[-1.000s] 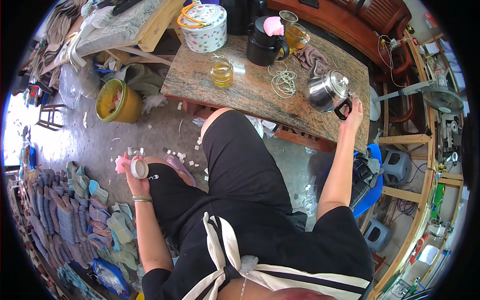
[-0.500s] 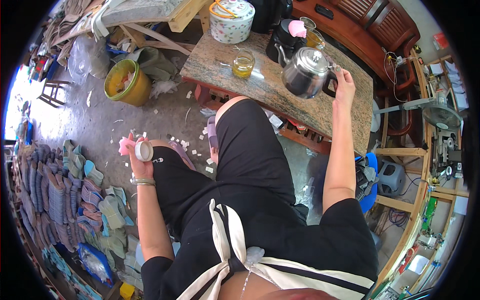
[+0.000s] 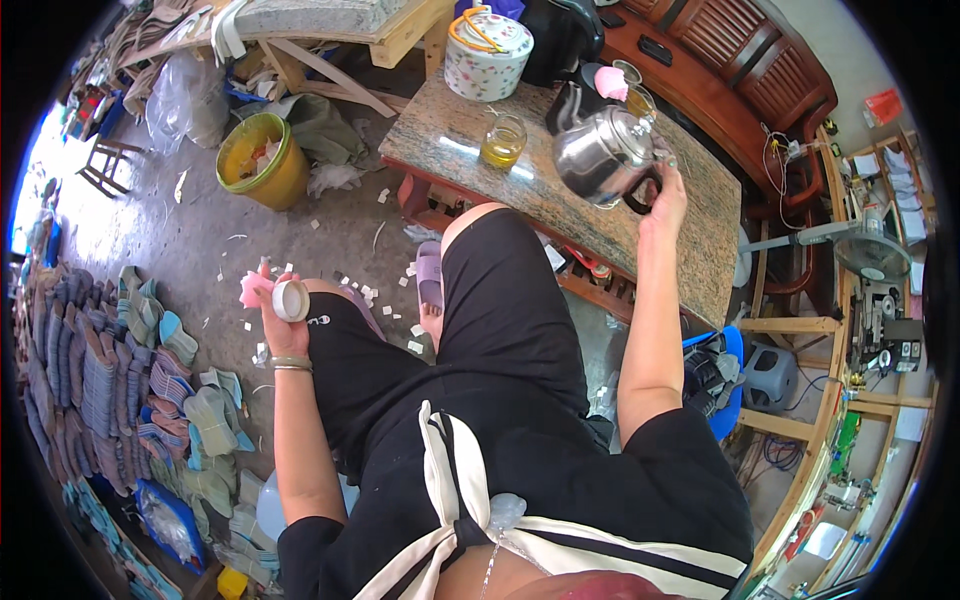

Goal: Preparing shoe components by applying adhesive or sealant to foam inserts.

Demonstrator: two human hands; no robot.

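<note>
Holding the steel kettle (image 3: 600, 155) up over the table (image 3: 440, 125), the right hand (image 3: 662, 207) grips it tight; the left hand (image 3: 281, 332) holds 1 pink and white lid (image 3: 291, 301); the open glass mug (image 3: 503, 145) is part full, and no pouring shows

kettle (image 3: 598, 158): glossy metal | tabletop (image 3: 695, 235): polished, stone-like | jar (image 3: 503, 142): smooth glass | bench (image 3: 700, 92): glossy wood
</note>
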